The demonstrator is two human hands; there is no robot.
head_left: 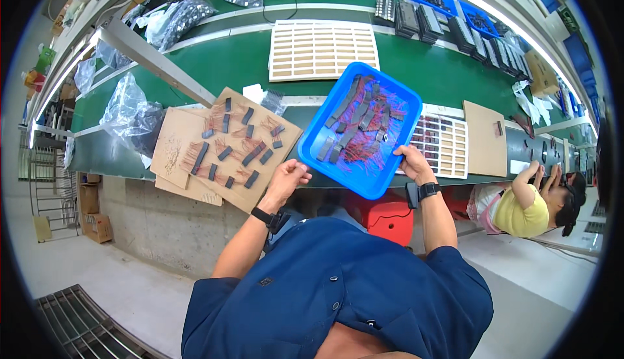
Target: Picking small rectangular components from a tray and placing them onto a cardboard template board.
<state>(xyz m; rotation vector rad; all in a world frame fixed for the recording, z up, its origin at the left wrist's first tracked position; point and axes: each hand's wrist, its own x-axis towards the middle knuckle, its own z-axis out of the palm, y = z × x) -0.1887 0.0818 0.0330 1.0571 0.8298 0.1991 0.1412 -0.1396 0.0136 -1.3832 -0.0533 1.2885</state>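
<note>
My right hand grips the near right rim of a blue plastic tray, which sits tilted at the front of the bench. Inside the tray lie dark grey strips and many thin red and dark wires. Beside the tray's near left corner, my left hand has its fingers curled together; whatever they may hold is too small to make out. Left of it, a cardboard sheet carries several dark strips with thin reddish wires attached.
A white slotted grid tray lies behind the blue tray; another grid, partly filled, lies to its right. Plastic bags sit at left. A slanting metal post crosses the bench. A red stool stands below; a person in yellow is at right.
</note>
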